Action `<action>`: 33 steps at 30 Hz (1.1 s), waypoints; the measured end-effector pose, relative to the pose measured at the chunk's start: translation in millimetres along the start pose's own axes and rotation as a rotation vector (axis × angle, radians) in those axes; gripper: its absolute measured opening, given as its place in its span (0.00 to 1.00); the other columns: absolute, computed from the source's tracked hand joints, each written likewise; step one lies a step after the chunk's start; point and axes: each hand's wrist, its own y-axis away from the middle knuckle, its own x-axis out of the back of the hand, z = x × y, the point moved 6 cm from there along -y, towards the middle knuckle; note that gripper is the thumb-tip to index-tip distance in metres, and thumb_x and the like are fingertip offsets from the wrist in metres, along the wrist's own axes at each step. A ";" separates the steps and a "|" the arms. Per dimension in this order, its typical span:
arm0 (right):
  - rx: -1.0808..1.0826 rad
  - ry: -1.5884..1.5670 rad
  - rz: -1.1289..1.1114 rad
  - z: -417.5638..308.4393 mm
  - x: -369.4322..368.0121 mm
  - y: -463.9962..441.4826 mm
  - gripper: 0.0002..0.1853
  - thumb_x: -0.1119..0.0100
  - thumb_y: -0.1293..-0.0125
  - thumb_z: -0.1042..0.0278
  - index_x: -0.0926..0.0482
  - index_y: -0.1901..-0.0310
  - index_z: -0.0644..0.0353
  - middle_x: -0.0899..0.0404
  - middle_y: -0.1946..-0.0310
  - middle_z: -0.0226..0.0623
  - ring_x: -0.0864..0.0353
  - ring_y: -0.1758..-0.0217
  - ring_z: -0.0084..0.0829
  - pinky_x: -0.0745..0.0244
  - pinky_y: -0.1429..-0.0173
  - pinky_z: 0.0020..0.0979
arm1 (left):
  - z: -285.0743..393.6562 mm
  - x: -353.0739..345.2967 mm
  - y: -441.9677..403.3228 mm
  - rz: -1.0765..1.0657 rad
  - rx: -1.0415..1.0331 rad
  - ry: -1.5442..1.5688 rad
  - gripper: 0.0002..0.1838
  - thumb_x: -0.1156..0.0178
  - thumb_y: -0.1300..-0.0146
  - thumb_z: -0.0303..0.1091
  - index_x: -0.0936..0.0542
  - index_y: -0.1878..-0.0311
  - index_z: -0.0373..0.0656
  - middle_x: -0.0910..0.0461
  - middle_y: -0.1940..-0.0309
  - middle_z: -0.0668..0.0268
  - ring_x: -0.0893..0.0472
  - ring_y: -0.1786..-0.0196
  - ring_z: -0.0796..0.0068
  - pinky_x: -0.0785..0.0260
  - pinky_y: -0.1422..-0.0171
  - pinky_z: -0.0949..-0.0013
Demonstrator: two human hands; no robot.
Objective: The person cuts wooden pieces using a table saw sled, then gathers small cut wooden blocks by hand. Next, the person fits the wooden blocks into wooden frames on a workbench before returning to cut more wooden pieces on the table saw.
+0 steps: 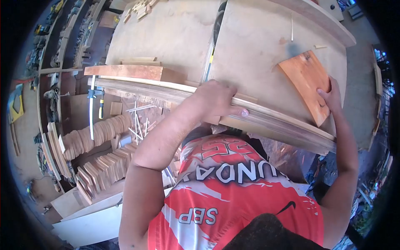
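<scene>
My left hand rests over the front edge of the workbench, its thumb against the layered edge and its other fingers bent on top; what they hold, if anything, is hidden. At the right, my right hand grips the outer edge of an orange-brown curved wooden piece, thumb on its face. This piece stands or leans on the bench top near the front edge. A long wooden block lies along the front edge at the left.
A clamp hangs from the bench's left front. Small wood offcuts lie at the back left. Stacked wooden pieces and shelves of tools fill the left side. A long curved board borders the back right.
</scene>
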 end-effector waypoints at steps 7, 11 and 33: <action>0.154 0.023 -0.123 -102.4 -56.7 -24.3 0.45 0.20 0.56 0.60 0.31 0.35 0.61 0.27 0.44 0.46 0.27 0.38 0.46 0.32 0.32 0.41 | 0.5 3.6 3.7 0.029 0.029 0.073 0.44 0.44 0.44 0.74 0.20 0.53 0.33 0.19 0.59 0.46 0.19 0.51 0.42 0.28 0.42 0.49; 0.341 0.058 -0.179 -158.3 -93.6 -38.8 0.48 0.19 0.59 0.55 0.31 0.35 0.61 0.26 0.45 0.45 0.27 0.39 0.47 0.32 0.33 0.42 | -0.1 4.3 3.8 0.036 0.028 0.080 0.43 0.43 0.43 0.73 0.20 0.53 0.33 0.18 0.59 0.47 0.19 0.48 0.46 0.28 0.41 0.51; 0.180 0.044 -0.095 -203.7 -125.0 -57.6 0.34 0.22 0.51 0.51 0.21 0.44 0.61 0.22 0.56 0.40 0.23 0.50 0.40 0.28 0.43 0.36 | -6.6 -2.2 2.1 -0.069 -0.038 0.270 0.38 0.39 0.43 0.68 0.22 0.57 0.33 0.16 0.67 0.51 0.15 0.58 0.53 0.24 0.50 0.57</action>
